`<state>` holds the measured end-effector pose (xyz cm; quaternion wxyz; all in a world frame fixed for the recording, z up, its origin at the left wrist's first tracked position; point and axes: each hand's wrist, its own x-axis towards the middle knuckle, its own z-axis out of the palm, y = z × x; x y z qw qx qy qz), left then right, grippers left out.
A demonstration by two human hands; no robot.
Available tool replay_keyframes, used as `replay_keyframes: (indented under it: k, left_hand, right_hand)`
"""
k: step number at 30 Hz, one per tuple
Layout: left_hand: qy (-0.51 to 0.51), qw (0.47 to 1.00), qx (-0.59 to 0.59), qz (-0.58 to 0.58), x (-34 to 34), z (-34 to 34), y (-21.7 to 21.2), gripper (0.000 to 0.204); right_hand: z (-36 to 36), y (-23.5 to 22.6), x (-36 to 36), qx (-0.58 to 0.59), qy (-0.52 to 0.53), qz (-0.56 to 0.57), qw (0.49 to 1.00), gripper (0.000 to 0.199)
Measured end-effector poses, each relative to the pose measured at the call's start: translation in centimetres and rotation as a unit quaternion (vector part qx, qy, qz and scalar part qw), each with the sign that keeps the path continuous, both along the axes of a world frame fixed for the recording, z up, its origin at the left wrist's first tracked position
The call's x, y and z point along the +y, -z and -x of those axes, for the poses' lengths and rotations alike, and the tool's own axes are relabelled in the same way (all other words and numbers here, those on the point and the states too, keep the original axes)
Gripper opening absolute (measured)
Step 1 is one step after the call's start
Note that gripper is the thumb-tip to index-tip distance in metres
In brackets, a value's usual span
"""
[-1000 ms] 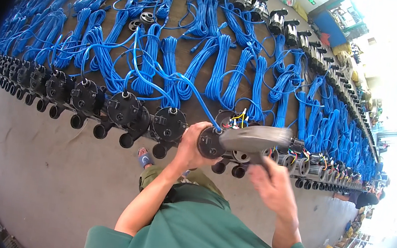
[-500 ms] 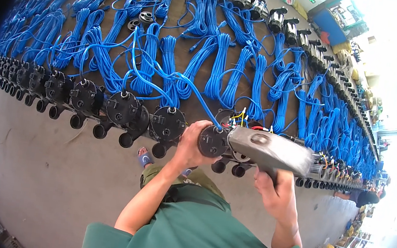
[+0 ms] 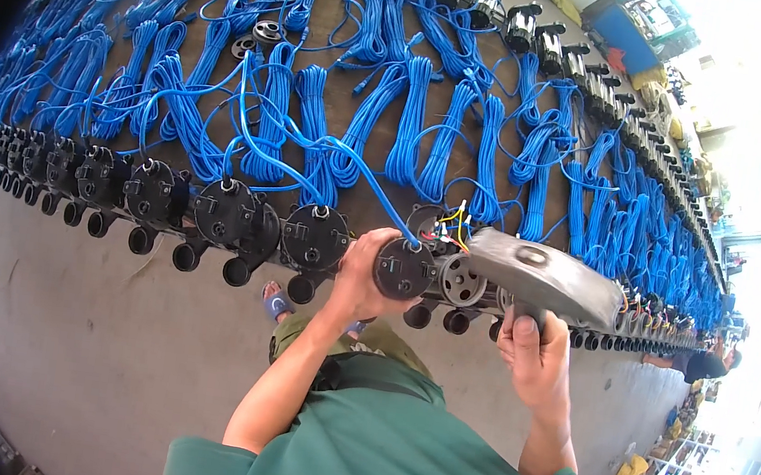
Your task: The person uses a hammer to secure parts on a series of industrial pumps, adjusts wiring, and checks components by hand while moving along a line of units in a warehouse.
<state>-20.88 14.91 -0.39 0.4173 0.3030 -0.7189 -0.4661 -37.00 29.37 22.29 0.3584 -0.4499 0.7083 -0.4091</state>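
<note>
My left hand (image 3: 358, 283) is wrapped around the side of a round black pump cap (image 3: 403, 268), with a blue cable running from its top. In my right hand (image 3: 537, 359) is a hammer (image 3: 544, 273), gripped by its dark handle. Its thick, worn metal head is raised right of the cap, apart from it. Between cap and hammer head shows a round metal pump end (image 3: 462, 280) with holes in its face. Loose coloured wires (image 3: 454, 223) with white connectors stick up just behind it.
Black-capped pumps (image 3: 315, 239) line the near table edge on both sides. Tied blue cable bundles (image 3: 410, 121) cover the brown tabletop (image 3: 346, 98). More pumps (image 3: 522, 27) stand along the far edge. Another person (image 3: 705, 365) is at the far right, by the table.
The hammer has moved right, away from the cap, uncovering the metal pump end and the wires. My left hand keeps its hold on the cap, while the view shifts slightly.
</note>
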Motion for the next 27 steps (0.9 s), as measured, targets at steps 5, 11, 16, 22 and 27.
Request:
replay_keyframes:
  k: [5, 11, 16, 22, 27]
  left_hand:
    - [0.007, 1.000, 0.017, -0.001, -0.5, 0.9, 0.1, 0.094]
    - [-0.009, 1.000, -0.020, 0.002, 0.6, -0.2, -0.9, 0.105]
    - [-0.022, 0.962, -0.215, -0.168, 6.9, -4.0, 5.3, 0.089]
    - [0.085, 0.780, -0.176, -0.595, 6.3, -1.4, 13.0, 0.035]
    - [0.051, 0.939, -0.180, -0.288, 7.0, -1.7, 16.2, 0.025]
  right_hand:
    - [-0.1, 7.7, -0.3, 0.167, -0.009, -0.158, 0.973, 0.036]
    - [1.7, 5.8, 1.7, 0.018, 0.016, -0.143, 0.989, 0.034]
    - [1.6, 10.2, 6.5, 0.007, 0.097, 0.002, 0.995, 0.021]
    - [0.5, 14.3, 7.5, 0.048, 0.089, 0.000, 0.995, 0.019]
    - [-0.1, 14.2, 8.0, 0.147, 0.048, -0.026, 0.988, 0.023]
